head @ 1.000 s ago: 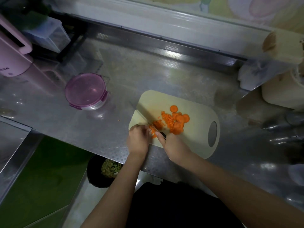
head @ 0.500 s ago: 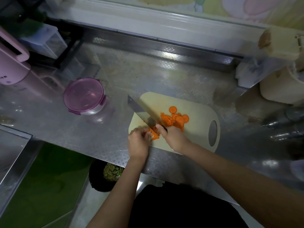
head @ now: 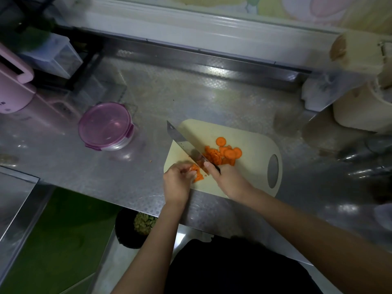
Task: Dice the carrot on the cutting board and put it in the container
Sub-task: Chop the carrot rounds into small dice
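My right hand (head: 228, 181) is wrapped round the knife (head: 181, 139), blade angled far-left across the cutting board (head: 250, 132). My left hand (head: 177, 183) pinches the carrot stub (head: 197, 174) just left of the blade, so I reckon the next chop lands beside those fingertips. The container (head: 106, 126) sits well off left.

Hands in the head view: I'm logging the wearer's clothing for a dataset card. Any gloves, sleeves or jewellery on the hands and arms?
The left hand and right hand are bare: no gloves, and no ring, watch or bracelet shows. Both arms are uncovered up to the frame's edge, with no sleeves in sight. Below them is a black garment.
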